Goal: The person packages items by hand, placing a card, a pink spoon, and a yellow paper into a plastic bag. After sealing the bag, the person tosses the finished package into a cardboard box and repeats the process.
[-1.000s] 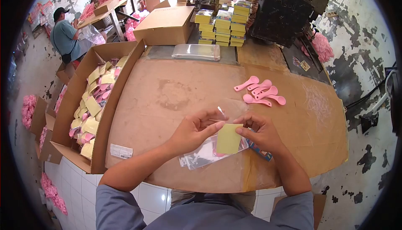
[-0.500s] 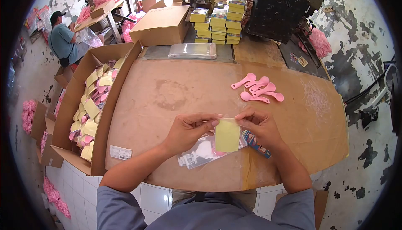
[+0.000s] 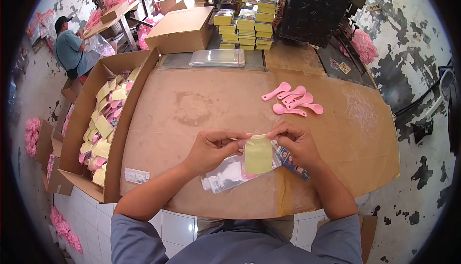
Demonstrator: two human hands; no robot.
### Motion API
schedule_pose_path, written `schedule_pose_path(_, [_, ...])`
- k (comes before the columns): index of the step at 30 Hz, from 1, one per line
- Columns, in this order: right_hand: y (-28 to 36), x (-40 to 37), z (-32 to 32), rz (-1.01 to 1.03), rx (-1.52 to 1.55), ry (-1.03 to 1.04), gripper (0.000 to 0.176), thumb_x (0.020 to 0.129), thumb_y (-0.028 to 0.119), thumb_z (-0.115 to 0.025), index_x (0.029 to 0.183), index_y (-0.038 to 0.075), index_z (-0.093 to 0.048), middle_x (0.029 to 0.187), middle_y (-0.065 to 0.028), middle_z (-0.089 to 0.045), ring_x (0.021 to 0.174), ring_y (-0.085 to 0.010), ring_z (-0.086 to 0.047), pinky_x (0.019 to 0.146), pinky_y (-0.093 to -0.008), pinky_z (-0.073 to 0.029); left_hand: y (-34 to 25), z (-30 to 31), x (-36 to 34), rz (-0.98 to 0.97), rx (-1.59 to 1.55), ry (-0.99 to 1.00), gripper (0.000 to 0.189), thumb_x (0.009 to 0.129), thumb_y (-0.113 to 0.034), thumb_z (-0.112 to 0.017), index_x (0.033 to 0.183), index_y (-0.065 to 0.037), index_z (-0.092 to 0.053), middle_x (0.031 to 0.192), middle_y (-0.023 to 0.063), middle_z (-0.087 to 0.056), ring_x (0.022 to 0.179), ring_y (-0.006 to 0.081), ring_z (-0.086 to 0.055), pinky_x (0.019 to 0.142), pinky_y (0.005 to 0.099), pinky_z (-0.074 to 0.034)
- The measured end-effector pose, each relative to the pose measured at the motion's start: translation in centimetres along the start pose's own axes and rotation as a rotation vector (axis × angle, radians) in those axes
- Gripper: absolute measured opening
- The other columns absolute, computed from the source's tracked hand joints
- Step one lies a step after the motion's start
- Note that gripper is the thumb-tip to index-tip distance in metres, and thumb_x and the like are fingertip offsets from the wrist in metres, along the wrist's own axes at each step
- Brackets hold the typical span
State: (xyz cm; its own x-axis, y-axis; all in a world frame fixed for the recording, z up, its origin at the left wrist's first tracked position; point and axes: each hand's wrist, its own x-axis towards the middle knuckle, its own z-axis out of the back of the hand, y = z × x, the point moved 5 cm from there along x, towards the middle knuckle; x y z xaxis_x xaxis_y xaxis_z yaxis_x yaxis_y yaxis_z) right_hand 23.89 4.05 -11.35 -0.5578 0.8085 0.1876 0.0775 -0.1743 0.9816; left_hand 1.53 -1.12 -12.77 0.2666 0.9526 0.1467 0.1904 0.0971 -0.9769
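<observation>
A small clear plastic bag holding a pale yellow card [image 3: 258,159] hangs upright over the near middle of the table. My left hand [image 3: 215,149] pinches its upper left corner, and my right hand [image 3: 297,145] pinches the upper right. A bit of pink shows at the card's lower edge. Beneath lie flat clear plastic bags [image 3: 222,177], partly covered by the held one. Close to my right wrist is a stack of printed cards [image 3: 294,164], partly hidden by the hand. Several pink spoons [image 3: 294,99] lie in a loose pile beyond my right hand.
At left, a long open carton [image 3: 126,120] holds many filled bags. Farther back are a closed cardboard box [image 3: 178,29], a pack of clear bags [image 3: 217,58], stacks of yellow-edged cards [image 3: 246,27] and a black machine [image 3: 313,12]. A person [image 3: 71,48] sits at the far left.
At the bag's top, a pale strip now shows across the card's upper edge, as if the flap is folded over. Both hands keep their pinch. The view has shifted slightly.
</observation>
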Motion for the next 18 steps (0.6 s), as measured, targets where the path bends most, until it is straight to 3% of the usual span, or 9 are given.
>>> schedule_pose_path(6, [0.3, 0.1, -0.1, -0.048, 0.020, 0.034, 0.014, 0.096, 0.001, -0.067, 0.107, -0.003, -0.075, 0.105, -0.0057, -0.069, 0.090, -0.0112, -0.065, 0.079, -0.0259, -0.053, 0.1, 0.4, 0.2, 0.095, -0.151, -0.035, 0.026, 0.102, -0.014, -0.067, 0.119, 0.005, -0.073, 0.111, 0.0116, -0.076, 0.096, 0.0135, -0.072, 0.084, 0.0293, -0.062])
schedule_pose_path(13, [-0.8, 0.2, -0.1, -0.066, 0.044, 0.033, 0.017, 0.095, -0.001, -0.069, 0.112, -0.003, -0.072, 0.107, -0.0047, -0.068, 0.096, -0.0115, -0.067, 0.085, -0.0274, -0.055, 0.9, 0.5, 0.6, 0.113, -0.023, 0.008, 0.028, 0.102, -0.010, -0.067, 0.125, 0.006, -0.069, 0.110, 0.0127, -0.075, 0.095, 0.0126, -0.073, 0.083, 0.0276, -0.062])
schedule_pose_path(18, [-0.7, 0.2, -0.3, -0.043, 0.054, -0.007, 0.036, 0.096, 0.000, -0.068, 0.131, -0.002, -0.060, 0.107, -0.0056, -0.068, 0.098, -0.0131, -0.067, 0.089, -0.0299, -0.053, 0.3, 0.2, 0.6, 0.123, -0.009, 0.003, 0.030, 0.101, -0.009, -0.068, 0.127, 0.006, -0.067, 0.112, 0.0120, -0.075, 0.095, 0.0123, -0.074, 0.083, 0.0263, -0.062])
